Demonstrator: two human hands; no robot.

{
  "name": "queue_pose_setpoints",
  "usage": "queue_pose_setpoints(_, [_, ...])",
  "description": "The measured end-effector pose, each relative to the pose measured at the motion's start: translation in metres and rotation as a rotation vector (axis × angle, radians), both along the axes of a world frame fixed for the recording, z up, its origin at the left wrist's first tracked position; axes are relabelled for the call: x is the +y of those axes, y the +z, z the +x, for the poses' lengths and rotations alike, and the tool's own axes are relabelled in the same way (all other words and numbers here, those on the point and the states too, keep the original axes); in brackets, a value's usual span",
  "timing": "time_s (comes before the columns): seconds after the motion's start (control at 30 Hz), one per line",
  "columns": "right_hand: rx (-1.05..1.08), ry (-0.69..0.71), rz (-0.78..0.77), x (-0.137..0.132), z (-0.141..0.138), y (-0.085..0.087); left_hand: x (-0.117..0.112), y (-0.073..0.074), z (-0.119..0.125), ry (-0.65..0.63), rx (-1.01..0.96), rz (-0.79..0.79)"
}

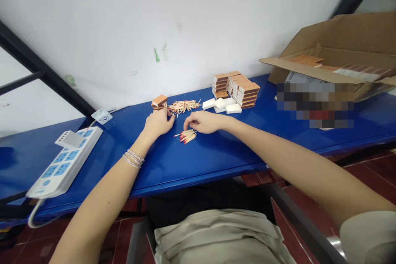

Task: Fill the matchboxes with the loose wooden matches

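My left hand (157, 123) rests on the blue table (210, 161), its fingertips next to a loose pile of red-tipped wooden matches (182, 106). Just beyond those fingers, an orange-brown matchbox (159, 100) lies on another box at the pile's left end. My right hand (204, 121) is curved low above a smaller bunch of matches (185, 135), close to it and holding nothing I can see. Behind the pile stand stacks of matchboxes (236, 89), with several white inner trays (221, 104) lying in front of them.
A white power strip with blue sockets (63, 161) lies at the table's left end, with a white plug block (68, 139) on it. An open cardboard carton (328, 45) holding matchboxes stands at the right, beside a pixelated patch. The white wall runs behind the table.
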State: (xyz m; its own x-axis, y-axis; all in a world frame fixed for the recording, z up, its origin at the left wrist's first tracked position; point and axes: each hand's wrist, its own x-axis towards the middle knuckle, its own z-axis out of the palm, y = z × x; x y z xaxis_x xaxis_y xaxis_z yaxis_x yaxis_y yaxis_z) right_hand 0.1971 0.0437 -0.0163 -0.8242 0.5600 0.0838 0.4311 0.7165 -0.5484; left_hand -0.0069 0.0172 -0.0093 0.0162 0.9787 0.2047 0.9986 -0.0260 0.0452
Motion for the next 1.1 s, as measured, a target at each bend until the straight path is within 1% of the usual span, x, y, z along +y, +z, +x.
queue_pose_setpoints(0.17, [-0.015,-0.035,-0.033,-0.003,0.000,0.002,0.006,-0.007,0.005,0.038,-0.034,0.036])
queue_pose_setpoints(0.3, [-0.024,-0.041,-0.022,-0.002,-0.001,0.002,0.006,-0.007,0.004,0.017,-0.039,0.031])
queue_pose_setpoints(0.4, [-0.004,-0.094,0.021,-0.002,-0.002,0.002,0.003,-0.006,0.005,-0.023,-0.097,0.076])
queue_pose_setpoints(0.47, [0.025,-0.165,0.046,-0.001,-0.003,0.001,0.002,-0.006,0.006,-0.101,-0.203,0.109])
queue_pose_setpoints(0.6, [0.147,-0.293,0.101,0.001,-0.004,0.000,-0.003,-0.008,0.012,-0.327,-0.465,0.110])
queue_pose_setpoints(0.7, [0.244,-0.311,0.121,0.002,-0.005,0.000,-0.006,-0.009,0.016,-0.396,-0.546,0.114])
queue_pose_setpoints(0.8, [0.328,-0.333,0.067,0.001,-0.006,0.000,-0.008,-0.009,0.019,-0.401,-0.591,0.124])
queue_pose_setpoints(0.97, [0.492,-0.337,-0.147,0.005,-0.008,-0.005,-0.007,-0.010,0.020,-0.398,-0.654,0.098])
queue_pose_setpoints(1.03, [0.520,-0.343,-0.169,0.006,-0.008,-0.007,-0.006,-0.010,0.020,-0.403,-0.649,0.085])
queue_pose_setpoints(1.1, [0.508,-0.377,-0.136,0.007,-0.008,-0.007,-0.006,-0.009,0.019,-0.399,-0.596,0.083])
